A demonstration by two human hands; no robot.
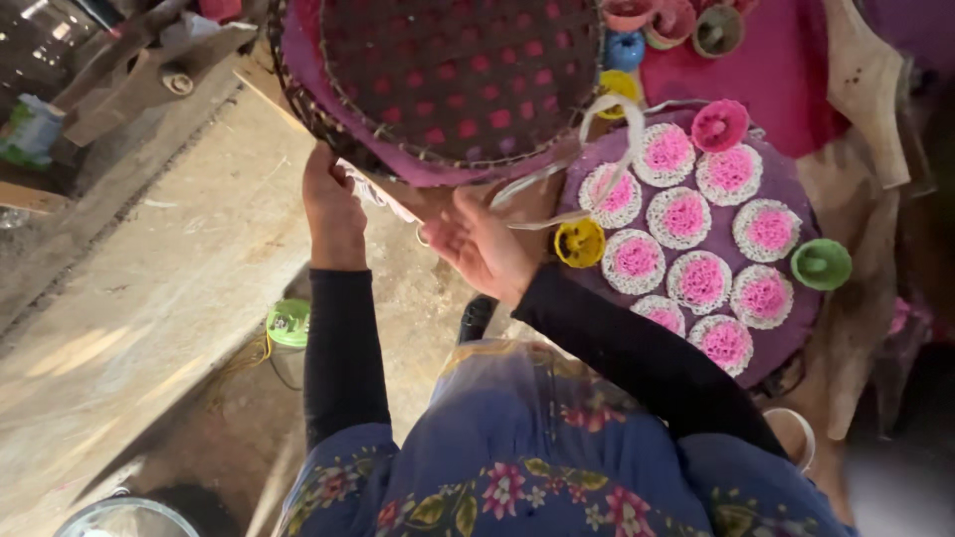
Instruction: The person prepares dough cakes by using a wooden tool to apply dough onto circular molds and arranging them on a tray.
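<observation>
Bare concrete floor [169,288] filled the left of the head view, with wooden beams at the upper left. Woven bamboo tray [448,80], round and lined with pink-purple cloth, sat tilted at the top centre, just above both hands. Left hand [331,204] reached up to the tray's lower rim; fingers curled at the edge and touching it, though whether they gripped the rim could not be told. Right hand [477,244] was open, palm up, fingers spread loosely, just below the tray rim and near a pale strip [597,149] that looped across from the tray toward the second tray; contact with the strip unclear.

Second round tray [786,328], covered in purple cloth, lay to the right of the right hand and carried about ten white lacy discs with pink centres [684,217]. Small plastic cups stood on its edge: yellow cup [579,242] nearest the right hand, green cup [822,264] at the far right, pink cup [719,124] at the top. Green-lidded jar [288,326] stood on the floor beside the left forearm.
</observation>
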